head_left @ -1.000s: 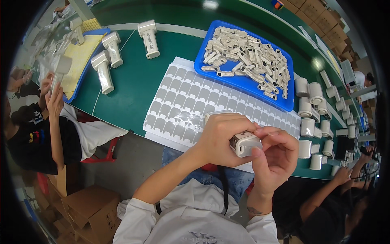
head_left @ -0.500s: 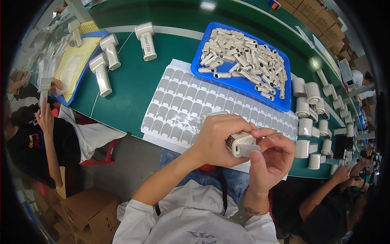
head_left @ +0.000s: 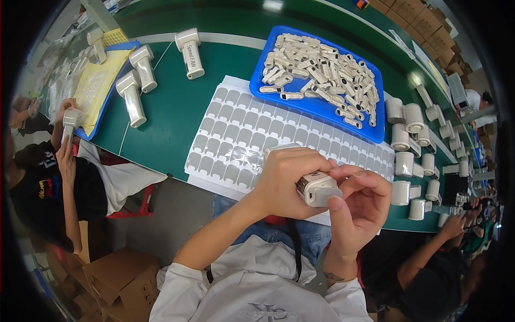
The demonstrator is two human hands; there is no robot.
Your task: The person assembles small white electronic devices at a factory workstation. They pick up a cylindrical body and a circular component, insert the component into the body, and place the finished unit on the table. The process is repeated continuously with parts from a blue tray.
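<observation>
My left hand [head_left: 284, 180] is wrapped round a white handheld fan [head_left: 304, 182], whose handle end points toward my right hand. Beyond the knuckles part of the fan's head shows; the rest is hidden by the hand. A small grey rounded sticker [head_left: 327, 197] lies against the handle's end face and sticks out past it. The thumb and a finger of my right hand [head_left: 358, 209] pinch its free edge. Beneath both hands is a white sheet [head_left: 212, 181] with rows of similar grey stickers.
A blue tray [head_left: 257, 88] heaped with small white parts overlaps the sheet's far edge. Several white fans [head_left: 190, 53] lie at the far left, and more fans [head_left: 401, 192] line the right side. Co-workers sit at both sides; the left one holds a fan [head_left: 71, 118].
My hands stay nearly in place, with the sticker shifting very slightly against the handle's end. The left co-worker's hands have moved closer together round their fan.
</observation>
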